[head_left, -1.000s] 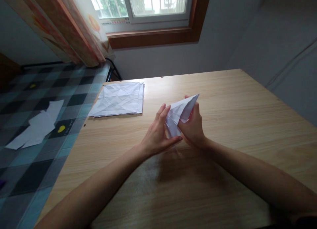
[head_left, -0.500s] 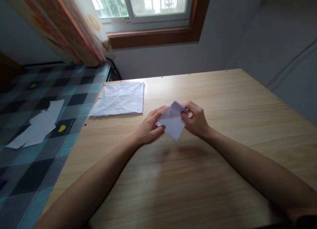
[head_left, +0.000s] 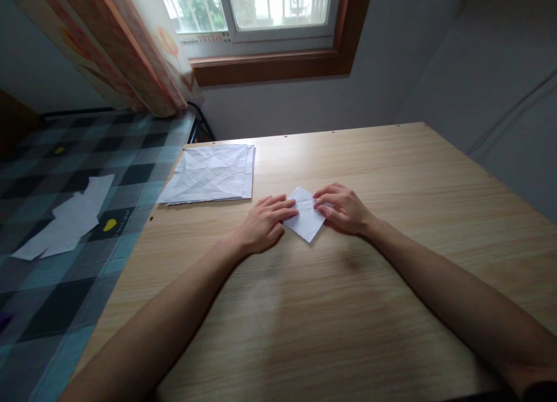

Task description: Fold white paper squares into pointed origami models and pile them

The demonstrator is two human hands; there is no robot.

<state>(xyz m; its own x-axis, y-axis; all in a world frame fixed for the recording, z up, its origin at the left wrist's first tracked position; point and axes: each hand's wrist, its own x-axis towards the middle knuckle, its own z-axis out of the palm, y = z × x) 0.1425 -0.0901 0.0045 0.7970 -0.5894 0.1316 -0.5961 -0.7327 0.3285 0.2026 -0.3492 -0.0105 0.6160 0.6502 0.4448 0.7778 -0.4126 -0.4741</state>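
Paper [head_left: 307,221]: small, white, folded, lying flat as a diamond between the two hands, with a crease across its upper part
Pointing: near corner toward about half past 5, far corner toward about half past 11
Long axis: the clear diagonal runs between those corners; fingers cover both sides, so I cannot tell whether it is the longer one
Left hand [head_left: 263,223]: at 9 o'clock of the paper, palm down, fingers outstretched toward 3, tips laid over the paper's edge, not clenched
Right hand [head_left: 346,209]: at 3 o'clock, fingers loosely bent toward 9, tips on the paper's edge; I cannot tell whether they pinch it
Table [head_left: 348,309]: pale wood grain, under the paper and both hands
Sheets [head_left: 211,173]: white, creased, piled at 10 o'clock from the paper, well apart from it, longer side running roughly 9 to 3
Scraps [head_left: 72,222]: white, at 9 o'clock, on the checked cloth [head_left: 65,297]
Window [head_left: 278,7]: near 12 o'clock, brown-framed
Curtain [head_left: 143,54]: between 10 and 11, orange and white
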